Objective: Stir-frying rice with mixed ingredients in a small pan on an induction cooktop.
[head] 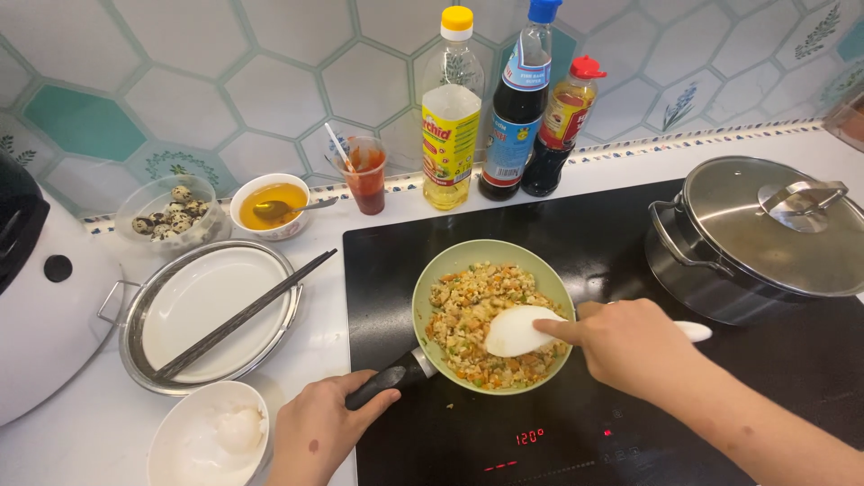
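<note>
Pale green round frying pan (423, 297) of diced fried rice sits on black glass induction hob (594, 243). Black handle clasped by left hand (319, 432); white plastic rice paddle (517, 331) gripped by right hand (630, 346), blade on rice. Rice could be spilled over rim onto hob if pushed hard.

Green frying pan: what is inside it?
The green frying pan holds a chopped rice-like mix; a white paddle in the right hand covers part of it.
</note>
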